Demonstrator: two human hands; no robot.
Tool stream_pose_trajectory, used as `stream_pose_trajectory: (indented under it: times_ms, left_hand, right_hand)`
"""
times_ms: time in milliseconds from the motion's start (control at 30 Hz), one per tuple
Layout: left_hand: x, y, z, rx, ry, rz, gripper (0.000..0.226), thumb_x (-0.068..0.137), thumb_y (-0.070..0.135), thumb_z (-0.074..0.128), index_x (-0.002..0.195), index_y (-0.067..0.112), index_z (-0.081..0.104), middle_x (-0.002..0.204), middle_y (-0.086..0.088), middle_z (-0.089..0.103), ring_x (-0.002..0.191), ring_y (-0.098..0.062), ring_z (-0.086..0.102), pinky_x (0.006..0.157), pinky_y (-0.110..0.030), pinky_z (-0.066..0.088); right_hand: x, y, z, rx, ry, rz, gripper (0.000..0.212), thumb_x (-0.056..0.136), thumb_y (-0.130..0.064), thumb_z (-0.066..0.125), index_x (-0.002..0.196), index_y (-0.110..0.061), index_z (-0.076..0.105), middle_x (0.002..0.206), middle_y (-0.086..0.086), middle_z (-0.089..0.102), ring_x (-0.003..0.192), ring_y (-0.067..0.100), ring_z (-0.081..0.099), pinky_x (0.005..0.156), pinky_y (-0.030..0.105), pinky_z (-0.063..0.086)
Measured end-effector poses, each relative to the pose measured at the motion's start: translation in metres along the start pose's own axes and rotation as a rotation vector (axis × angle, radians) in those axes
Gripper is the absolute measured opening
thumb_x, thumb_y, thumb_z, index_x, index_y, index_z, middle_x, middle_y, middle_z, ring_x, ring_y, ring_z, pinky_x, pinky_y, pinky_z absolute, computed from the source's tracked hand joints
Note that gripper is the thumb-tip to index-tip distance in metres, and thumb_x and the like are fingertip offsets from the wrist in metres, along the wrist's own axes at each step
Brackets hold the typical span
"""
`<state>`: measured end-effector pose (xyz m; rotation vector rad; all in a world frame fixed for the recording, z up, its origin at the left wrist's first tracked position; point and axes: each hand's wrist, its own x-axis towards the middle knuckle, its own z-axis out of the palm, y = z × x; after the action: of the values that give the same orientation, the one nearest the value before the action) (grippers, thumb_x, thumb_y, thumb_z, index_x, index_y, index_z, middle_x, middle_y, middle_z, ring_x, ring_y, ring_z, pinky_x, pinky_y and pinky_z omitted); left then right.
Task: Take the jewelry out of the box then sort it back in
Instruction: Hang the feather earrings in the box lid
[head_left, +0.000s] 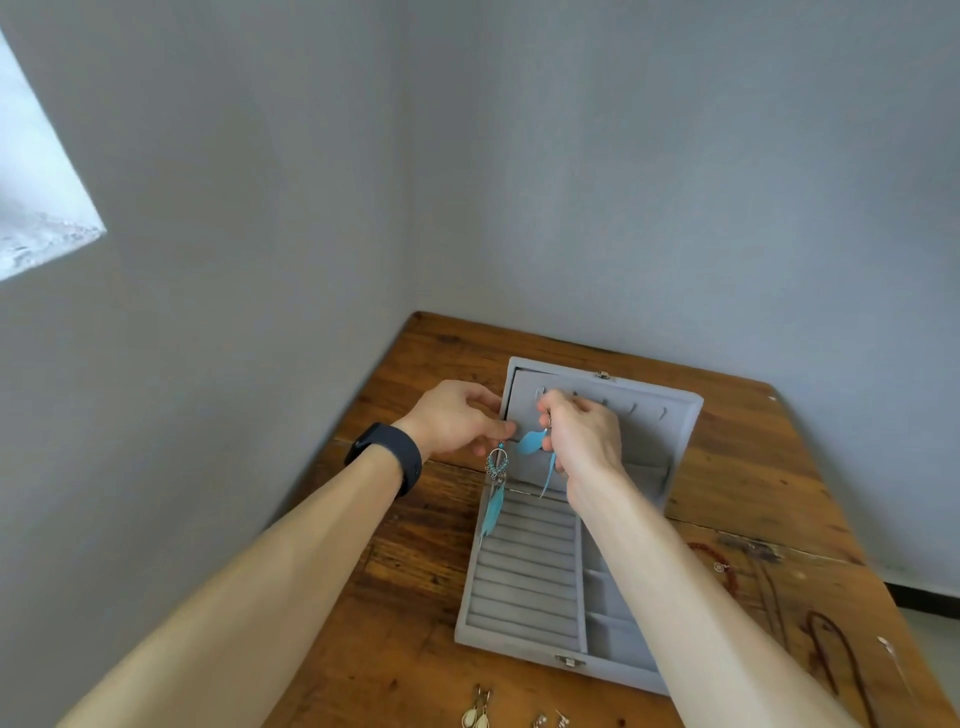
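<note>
- At the bottom edge of the frame, a pair of pale drop earrings and some small studs lie loose on the wooden table.
- At lower right, a dark cord necklace and a reddish bead strand lie out of the box too.
- The grey jewelry box sits open in the lower middle. Its ring rolls and the side compartments I can see look bare, so I judge the emptying done and the sorting back barely begun.
- Above the box's far end, the left hand, a dark watch on its wrist, pinches the top of a blue feather earring, which dangles over the box's left rim.
- Just beside it, the right hand has its fingers curled round the second feather earring, raised to the hook row.
- Behind both, the raised lid shows hooks with nothing on them. The pair seems bound for these, and everything on the table has yet to go in.
</note>
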<state>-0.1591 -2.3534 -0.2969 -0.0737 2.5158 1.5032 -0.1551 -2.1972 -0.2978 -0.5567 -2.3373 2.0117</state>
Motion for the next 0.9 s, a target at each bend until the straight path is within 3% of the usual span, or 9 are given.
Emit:
stream_pose_trajectory:
  times_ms: [233,367,433,533,633,767,833,900]
  left_hand:
    - [-0.001,-0.001,0.004,0.003,0.056,0.017,0.036,0.083,0.031,0.080,0.115,0.019,0.067,0.090,0.004,0.076,0.062,-0.008,0.066,0.067,-0.024,0.055]
    - [-0.004,-0.002,0.005,0.000,0.044,0.025,0.039,0.084,0.030,0.080,0.118,0.018,0.066,0.089,0.004,0.076,0.060,-0.006,0.067,0.062,-0.020,0.052]
    - [-0.005,-0.003,0.007,-0.004,0.043,0.031,0.044,0.085,0.030,0.079,0.124,0.018,0.063,0.087,0.003,0.077,0.061,-0.007,0.068,0.060,-0.019,0.051]
    - [-0.010,-0.004,0.011,0.063,0.072,0.059,0.054,0.086,0.030,0.077,0.133,0.020,0.052,0.079,0.002,0.075,0.063,-0.008,0.070,0.059,-0.018,0.052]
    - [-0.019,-0.003,0.019,0.108,0.177,0.097,0.054,0.087,0.031,0.076,0.129,0.023,0.044,0.078,0.002,0.072,0.065,-0.007,0.069,0.058,-0.017,0.050]
    - [-0.035,-0.004,0.036,0.364,0.347,0.282,0.030,0.090,0.035,0.069,0.104,0.030,0.043,0.081,0.008,0.066,0.070,-0.009,0.065,0.061,-0.031,0.055]
    - [-0.039,-0.001,0.046,0.563,0.315,0.355,0.021,0.093,0.036,0.063,0.107,0.032,0.047,0.088,0.009,0.066,0.075,-0.013,0.065,0.059,-0.033,0.054]
    - [-0.039,0.001,0.054,0.771,0.303,0.367,0.027,0.096,0.035,0.058,0.120,0.030,0.049,0.095,0.006,0.067,0.080,-0.019,0.067,0.055,-0.030,0.046]
  right_hand:
    - [-0.004,0.003,-0.003,-0.062,0.004,0.034,0.018,0.082,-0.035,0.064,0.074,-0.020,0.070,0.061,-0.005,0.064,0.052,0.009,0.055,0.051,0.028,0.040]
    - [-0.009,0.016,-0.013,-0.092,-0.173,-0.054,0.024,0.092,-0.046,0.065,0.087,-0.024,0.073,0.069,-0.010,0.071,0.050,0.001,0.056,0.051,0.020,0.046]
    - [-0.011,0.020,-0.024,-0.019,-0.292,-0.046,0.027,0.091,-0.050,0.066,0.094,-0.024,0.074,0.073,-0.011,0.072,0.057,0.000,0.058,0.050,0.017,0.046]
    - [-0.008,0.023,-0.038,0.048,-0.398,-0.007,0.031,0.086,-0.051,0.072,0.099,-0.024,0.074,0.084,-0.008,0.074,0.079,0.010,0.064,0.063,0.027,0.049]
    - [-0.008,0.029,-0.045,0.062,-0.455,0.010,0.029,0.087,-0.046,0.072,0.106,-0.023,0.071,0.090,-0.004,0.075,0.087,0.014,0.066,0.069,0.031,0.052]
    - [-0.008,0.033,-0.051,-0.027,-0.393,-0.069,0.022,0.097,-0.033,0.064,0.117,-0.025,0.063,0.089,-0.007,0.076,0.083,0.009,0.071,0.061,0.020,0.050]
    - [-0.006,0.032,-0.052,-0.114,-0.358,-0.119,0.018,0.100,-0.032,0.060,0.118,-0.031,0.061,0.092,-0.010,0.075,0.086,0.006,0.071,0.061,0.018,0.049]
    - [-0.003,0.032,-0.054,-0.165,-0.349,-0.161,0.023,0.103,-0.028,0.055,0.124,-0.034,0.059,0.097,-0.011,0.073,0.087,0.005,0.070,0.064,0.017,0.049]
